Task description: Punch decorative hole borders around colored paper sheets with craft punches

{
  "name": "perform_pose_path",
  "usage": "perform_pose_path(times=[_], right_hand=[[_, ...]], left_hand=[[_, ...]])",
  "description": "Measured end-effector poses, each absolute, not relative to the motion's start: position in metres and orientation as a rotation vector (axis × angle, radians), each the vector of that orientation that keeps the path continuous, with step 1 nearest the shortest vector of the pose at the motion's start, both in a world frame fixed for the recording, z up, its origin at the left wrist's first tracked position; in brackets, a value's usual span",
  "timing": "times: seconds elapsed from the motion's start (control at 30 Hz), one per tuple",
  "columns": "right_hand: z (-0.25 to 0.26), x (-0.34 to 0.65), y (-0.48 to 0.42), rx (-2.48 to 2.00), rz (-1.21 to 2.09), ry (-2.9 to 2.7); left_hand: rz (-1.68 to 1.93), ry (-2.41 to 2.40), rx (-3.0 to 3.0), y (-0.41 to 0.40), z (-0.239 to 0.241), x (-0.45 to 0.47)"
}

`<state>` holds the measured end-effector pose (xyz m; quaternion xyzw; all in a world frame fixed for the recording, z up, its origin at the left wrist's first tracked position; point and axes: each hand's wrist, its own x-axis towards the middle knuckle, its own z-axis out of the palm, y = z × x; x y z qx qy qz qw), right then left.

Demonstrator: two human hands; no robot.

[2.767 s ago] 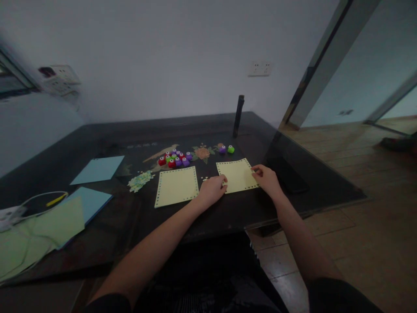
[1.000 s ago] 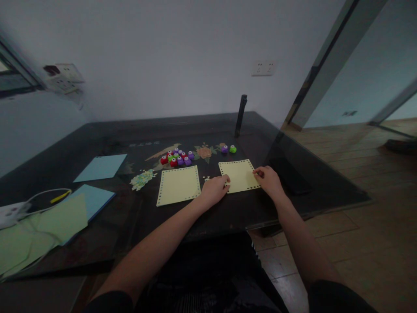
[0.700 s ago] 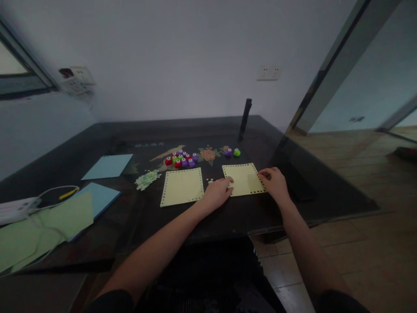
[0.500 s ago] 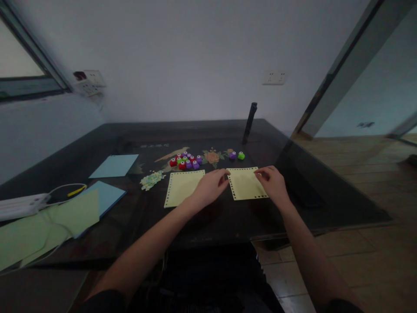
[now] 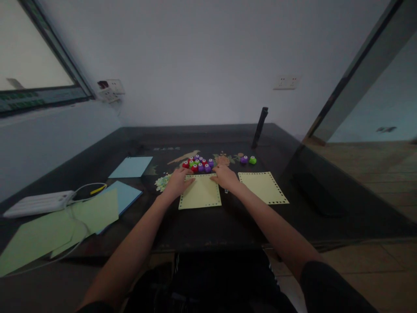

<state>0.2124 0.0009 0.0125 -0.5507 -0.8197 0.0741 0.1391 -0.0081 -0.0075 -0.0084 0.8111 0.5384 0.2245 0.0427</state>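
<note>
My left hand (image 5: 177,182) is at the upper left corner of a pale yellow sheet of paper (image 5: 199,193) with holes along its edges. Its thumb lies over the sheet and its fingers curl round the corner. At the upper right corner, my right hand (image 5: 226,177) has its thumb and fingers bent about the edge. The sheet lies flat on the dark table. To its right is a second holed yellow sheet (image 5: 263,187), untouched. Just behind the hands is a cluster of small red, green and purple eyed pieces (image 5: 198,164).
A purple piece (image 5: 244,160) and a green piece (image 5: 253,160) sit farther right. A black upright object (image 5: 259,127) stands behind them. On the left are blue sheets (image 5: 132,167), green sheets (image 5: 94,213), a white power strip (image 5: 41,203) with its cable, and small floral paper bits (image 5: 162,182).
Both hands have left the right yellow sheet and moved left to the upper corners of the other yellow sheet. The view has turned slightly left.
</note>
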Motion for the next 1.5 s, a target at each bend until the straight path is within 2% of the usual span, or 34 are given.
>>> perform_pose_path(times=[0.2, 0.67, 1.03, 1.17, 1.37, 1.5], right_hand=[[-0.006, 0.215, 0.006, -1.554, 0.147, -2.467], [-0.007, 0.211, 0.001, -1.553, 0.143, -2.390], [-0.006, 0.212, -0.001, -1.528, 0.211, -2.220], [-0.009, 0.215, 0.004, -1.476, 0.384, -2.052], [-0.014, 0.221, 0.015, -1.262, 0.911, -1.677], [-0.011, 0.224, 0.012, -1.154, 1.197, -1.694]], left_hand=[[0.605, 1.672, 2.496, -0.004, -0.020, -0.006], [0.559, 1.695, 2.509, -0.004, -0.020, -0.007], [0.763, 1.655, 2.463, -0.009, -0.011, 0.001], [0.880, 1.634, 2.282, -0.007, -0.006, -0.004], [1.183, 1.573, 1.880, 0.004, -0.003, -0.018], [1.331, 1.486, 1.579, 0.005, -0.004, -0.019]])
